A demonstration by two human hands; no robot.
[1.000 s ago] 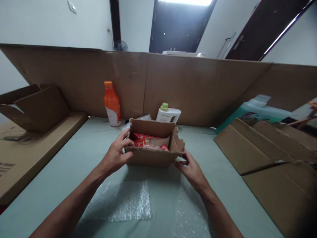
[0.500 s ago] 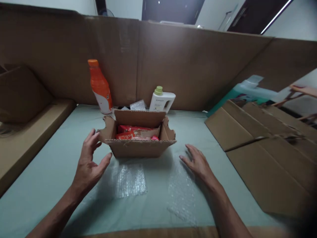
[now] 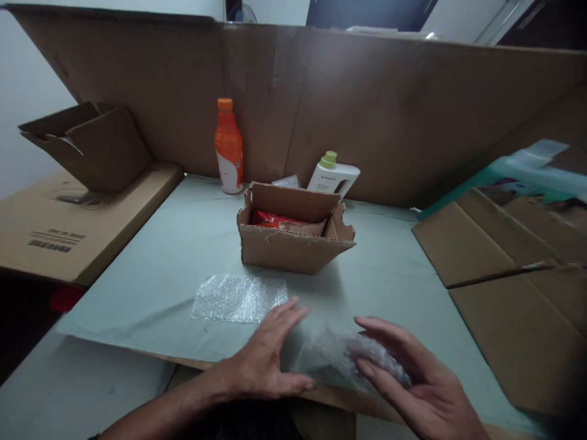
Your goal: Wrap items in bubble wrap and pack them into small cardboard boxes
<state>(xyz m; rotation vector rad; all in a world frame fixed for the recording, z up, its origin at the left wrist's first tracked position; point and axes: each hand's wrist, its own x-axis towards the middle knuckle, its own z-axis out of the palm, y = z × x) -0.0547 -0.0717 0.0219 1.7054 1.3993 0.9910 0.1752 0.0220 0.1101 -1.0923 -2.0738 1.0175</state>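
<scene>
Holding bunched wrap (image 3: 328, 354) in the right hand (image 3: 426, 382), best squeezed softly, with the left hand (image 3: 261, 362) spread wide beside it, on the near side of the box (image 3: 287, 250).

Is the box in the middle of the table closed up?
No, the cardboard box is open at the top, and a red packet shows inside.

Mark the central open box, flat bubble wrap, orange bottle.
central open box (image 3: 290, 249): head view, front wall
flat bubble wrap (image 3: 235, 299): head view, middle of sheet
orange bottle (image 3: 228, 146): head view, mid-body
</scene>
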